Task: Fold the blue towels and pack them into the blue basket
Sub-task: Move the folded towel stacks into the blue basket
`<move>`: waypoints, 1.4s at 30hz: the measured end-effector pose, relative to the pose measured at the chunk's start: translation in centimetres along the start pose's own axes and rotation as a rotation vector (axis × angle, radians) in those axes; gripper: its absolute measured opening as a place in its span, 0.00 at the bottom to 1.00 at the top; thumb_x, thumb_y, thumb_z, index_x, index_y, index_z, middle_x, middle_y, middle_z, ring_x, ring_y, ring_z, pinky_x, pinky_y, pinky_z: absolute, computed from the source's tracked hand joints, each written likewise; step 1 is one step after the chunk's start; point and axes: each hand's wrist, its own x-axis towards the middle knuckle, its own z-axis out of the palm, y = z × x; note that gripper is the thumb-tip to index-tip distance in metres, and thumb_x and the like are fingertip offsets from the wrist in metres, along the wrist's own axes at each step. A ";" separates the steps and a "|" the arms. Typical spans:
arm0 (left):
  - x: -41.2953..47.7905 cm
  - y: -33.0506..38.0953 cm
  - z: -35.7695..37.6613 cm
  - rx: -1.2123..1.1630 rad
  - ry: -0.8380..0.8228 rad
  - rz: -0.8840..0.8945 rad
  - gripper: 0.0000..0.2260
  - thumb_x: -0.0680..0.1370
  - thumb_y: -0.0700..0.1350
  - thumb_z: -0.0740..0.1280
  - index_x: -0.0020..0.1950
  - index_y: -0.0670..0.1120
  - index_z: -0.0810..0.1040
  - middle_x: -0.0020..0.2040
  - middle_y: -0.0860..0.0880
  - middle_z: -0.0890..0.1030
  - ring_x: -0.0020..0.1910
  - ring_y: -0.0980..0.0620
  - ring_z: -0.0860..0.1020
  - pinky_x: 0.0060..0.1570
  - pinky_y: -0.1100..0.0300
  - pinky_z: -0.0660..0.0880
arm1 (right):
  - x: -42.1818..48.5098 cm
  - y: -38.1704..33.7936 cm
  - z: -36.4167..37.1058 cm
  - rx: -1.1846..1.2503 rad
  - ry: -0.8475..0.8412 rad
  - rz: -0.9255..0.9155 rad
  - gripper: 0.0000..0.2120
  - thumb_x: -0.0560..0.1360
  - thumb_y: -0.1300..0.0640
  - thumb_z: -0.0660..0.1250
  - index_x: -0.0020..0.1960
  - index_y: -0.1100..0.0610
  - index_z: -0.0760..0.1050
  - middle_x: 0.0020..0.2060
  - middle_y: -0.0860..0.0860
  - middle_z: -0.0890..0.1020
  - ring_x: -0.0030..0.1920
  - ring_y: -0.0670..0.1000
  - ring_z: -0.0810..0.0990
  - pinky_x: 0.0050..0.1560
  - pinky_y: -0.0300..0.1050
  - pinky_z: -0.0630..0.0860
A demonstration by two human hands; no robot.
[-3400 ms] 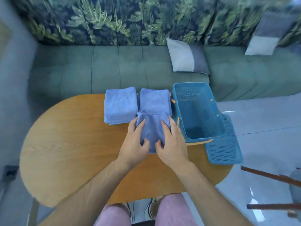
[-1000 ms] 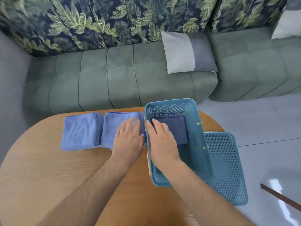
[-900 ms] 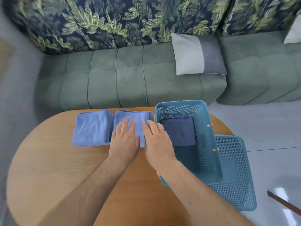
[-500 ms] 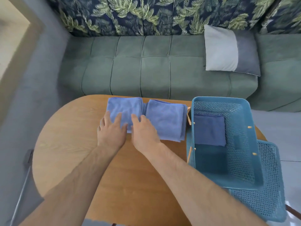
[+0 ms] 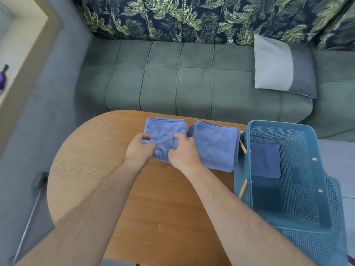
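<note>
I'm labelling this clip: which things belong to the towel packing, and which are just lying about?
Job: left hand, right hand, gripped towel pile, second towel pile, towel in the basket, blue basket.
Lying about: mesh lid, pillow, sofa, purple bottle.

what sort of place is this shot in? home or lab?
Most likely a home living room: a green tufted sofa with a two-tone cushion, leaf-print backing behind it, and a rounded wooden table where the left hand and right hand grip a folded blue towel.
</note>
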 end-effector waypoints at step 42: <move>-14.4 2.2 35.7 1.139 -0.367 0.368 0.19 0.78 0.39 0.63 0.69 0.43 0.69 0.76 0.39 0.52 0.69 0.41 0.65 0.64 0.51 0.71 | -4.9 33.1 -13.4 -0.556 -0.157 0.270 0.32 0.77 0.59 0.66 0.78 0.53 0.58 0.73 0.58 0.56 0.67 0.62 0.68 0.62 0.54 0.73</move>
